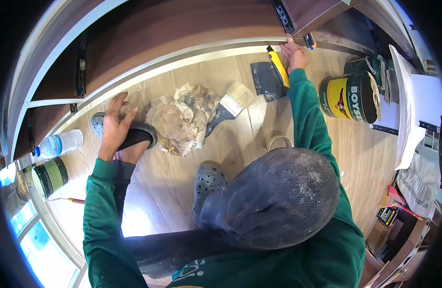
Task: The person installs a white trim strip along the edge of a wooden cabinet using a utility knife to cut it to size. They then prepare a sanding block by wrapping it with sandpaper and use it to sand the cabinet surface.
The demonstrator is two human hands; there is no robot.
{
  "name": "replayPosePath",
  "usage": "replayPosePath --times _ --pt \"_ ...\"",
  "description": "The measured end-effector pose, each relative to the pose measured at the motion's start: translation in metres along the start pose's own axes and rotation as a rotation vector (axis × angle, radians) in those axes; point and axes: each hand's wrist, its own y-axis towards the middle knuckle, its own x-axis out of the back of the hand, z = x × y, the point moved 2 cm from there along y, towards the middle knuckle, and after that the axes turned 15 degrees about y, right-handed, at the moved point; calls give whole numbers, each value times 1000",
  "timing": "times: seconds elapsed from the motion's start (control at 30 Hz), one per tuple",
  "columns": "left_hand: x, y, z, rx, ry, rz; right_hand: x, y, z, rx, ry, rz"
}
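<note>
My left hand (117, 125) is raised beside my foot (134, 146) in a dark clog, fingers apart and holding nothing, near the cabinet's lower edge. My right hand (293, 55) is up at the pale lip of the brown cabinet (192, 24), fingers bent in below a black slide rail (282, 14); what they grip is unclear. Beside it lie a yellow utility knife (278, 65) and a dark flat scraper (263, 81). A wide paintbrush (235, 98) rests against crumpled stained rags (173, 122) on the wood-look floor (350, 149).
Paint cans (341, 96) stand at the right, by white boards and clutter (411, 192). A water bottle (62, 143), green can (50, 177) and red-handled tool (76, 200) sit at the left near a bright window. A tape roll (274, 139) lies by my knee.
</note>
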Motion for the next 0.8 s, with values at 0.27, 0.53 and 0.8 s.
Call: replayPosePath --times 0.27,0.53,0.8 --pt "17 -26 37 45 29 -86 -20 -29 -17 325 -468 213" --pt "17 -38 40 37 22 -42 -53 -53 -18 449 -747 277" --pt "30 -51 77 100 51 -89 -11 -7 -25 496 -592 207"
